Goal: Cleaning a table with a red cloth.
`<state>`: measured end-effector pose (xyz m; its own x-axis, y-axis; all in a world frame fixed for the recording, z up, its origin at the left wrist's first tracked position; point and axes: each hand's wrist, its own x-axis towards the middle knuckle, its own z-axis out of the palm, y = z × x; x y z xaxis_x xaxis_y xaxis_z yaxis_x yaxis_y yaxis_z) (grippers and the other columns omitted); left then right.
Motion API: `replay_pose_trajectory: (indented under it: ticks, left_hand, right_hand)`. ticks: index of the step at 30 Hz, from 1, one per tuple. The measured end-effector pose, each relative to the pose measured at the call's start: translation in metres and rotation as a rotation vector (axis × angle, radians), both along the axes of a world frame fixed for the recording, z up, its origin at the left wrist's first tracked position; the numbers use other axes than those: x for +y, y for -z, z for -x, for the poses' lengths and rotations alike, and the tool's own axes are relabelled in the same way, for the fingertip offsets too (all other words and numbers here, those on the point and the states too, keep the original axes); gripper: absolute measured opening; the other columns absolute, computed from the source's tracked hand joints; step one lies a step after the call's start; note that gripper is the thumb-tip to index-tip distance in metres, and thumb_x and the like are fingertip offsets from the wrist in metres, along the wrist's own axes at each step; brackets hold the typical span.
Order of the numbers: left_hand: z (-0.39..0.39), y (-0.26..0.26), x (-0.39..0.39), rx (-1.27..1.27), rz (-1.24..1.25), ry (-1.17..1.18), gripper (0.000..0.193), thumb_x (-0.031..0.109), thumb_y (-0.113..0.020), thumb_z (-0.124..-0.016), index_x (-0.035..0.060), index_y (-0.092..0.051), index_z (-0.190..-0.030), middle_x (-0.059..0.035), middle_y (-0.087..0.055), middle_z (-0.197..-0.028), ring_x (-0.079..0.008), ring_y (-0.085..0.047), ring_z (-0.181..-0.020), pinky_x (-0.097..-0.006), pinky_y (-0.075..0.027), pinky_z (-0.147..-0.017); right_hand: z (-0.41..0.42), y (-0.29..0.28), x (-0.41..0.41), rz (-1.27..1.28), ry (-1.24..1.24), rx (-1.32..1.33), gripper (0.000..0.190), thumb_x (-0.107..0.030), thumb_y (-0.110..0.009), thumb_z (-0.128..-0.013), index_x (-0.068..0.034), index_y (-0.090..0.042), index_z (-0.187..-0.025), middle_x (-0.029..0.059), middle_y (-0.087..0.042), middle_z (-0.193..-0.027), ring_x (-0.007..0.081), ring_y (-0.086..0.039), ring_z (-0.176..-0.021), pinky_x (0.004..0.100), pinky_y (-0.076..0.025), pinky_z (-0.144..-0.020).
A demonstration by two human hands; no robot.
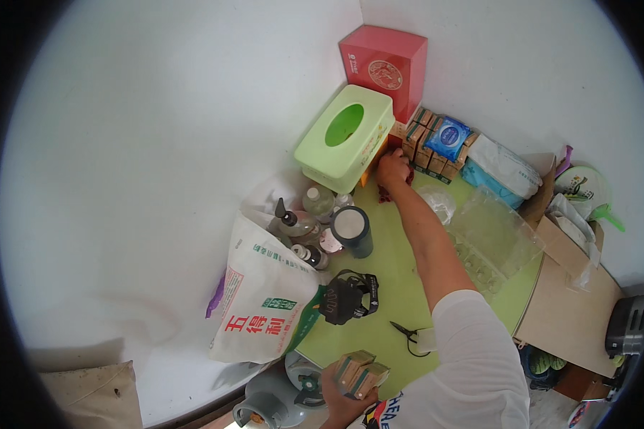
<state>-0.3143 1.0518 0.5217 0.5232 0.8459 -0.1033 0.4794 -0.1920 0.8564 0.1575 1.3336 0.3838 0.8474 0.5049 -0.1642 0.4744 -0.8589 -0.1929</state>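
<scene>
In my left hand (343,399), near the table's front edge, are small brown cardboard boxes (362,375) with green edges, held side by side. At the back of the table my right hand (394,170) grips a dark red patterned cloth (385,195), whose folds show below the fingers. Just left of that hand is a light green plastic box (324,163) with an oval opening in its lid. To its right stand several similar brown boxes (423,153) in rows, topped by a blue packet (448,138).
A red carton (392,48) stands in the corner. Bottles (300,228), a dark cylindrical container (360,244), a headlamp (343,300) and a white woven sack (268,300) line the left. Black-handled scissors (408,335) and a clear plastic egg tray (494,241) lie nearer my right arm.
</scene>
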Motion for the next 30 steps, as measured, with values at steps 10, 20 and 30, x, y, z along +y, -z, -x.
replay_pose_trajectory:
  ticks: [10,20,30]
  left_hand:
    - [0.007,0.005,0.002,-0.104,0.096,-0.025,0.090,0.012,-0.083,-0.056,0.0008,-0.032,-0.130,-0.0149,-0.050,-0.115,-0.0225,-0.056,-0.105,-0.0352,-0.048,-0.092]
    - [-0.001,-0.017,-0.007,-0.136,0.096,0.043,0.090,0.012,-0.083,-0.056,0.0015,-0.033,-0.130,-0.0144,-0.051,-0.115,-0.0221,-0.056,-0.106,-0.0354,-0.048,-0.093]
    - [-0.026,-0.048,0.012,-0.103,-0.177,0.125,0.087,0.017,-0.084,-0.057,0.0005,-0.038,-0.129,-0.0144,-0.052,-0.114,-0.0249,-0.057,-0.103,-0.0355,-0.047,-0.091]
  right_hand:
    - [0.038,-0.024,-0.064,0.025,-0.429,0.011,0.069,-0.010,-0.074,-0.071,-0.022,-0.050,-0.135,0.0128,-0.045,-0.132,0.0395,-0.048,-0.122,0.0449,-0.051,-0.092]
    - [0.058,-0.030,-0.098,-0.041,-0.732,0.232,0.052,-0.006,-0.066,-0.071,-0.020,-0.067,-0.121,0.0126,-0.060,-0.119,0.0320,-0.061,-0.109,0.0393,-0.053,-0.089]
    - [-0.012,-0.111,-0.161,-0.921,-0.153,1.491,0.065,-0.005,-0.058,-0.072,-0.006,-0.051,-0.136,0.0095,-0.064,-0.114,0.0217,-0.065,-0.096,0.0373,-0.054,-0.085]
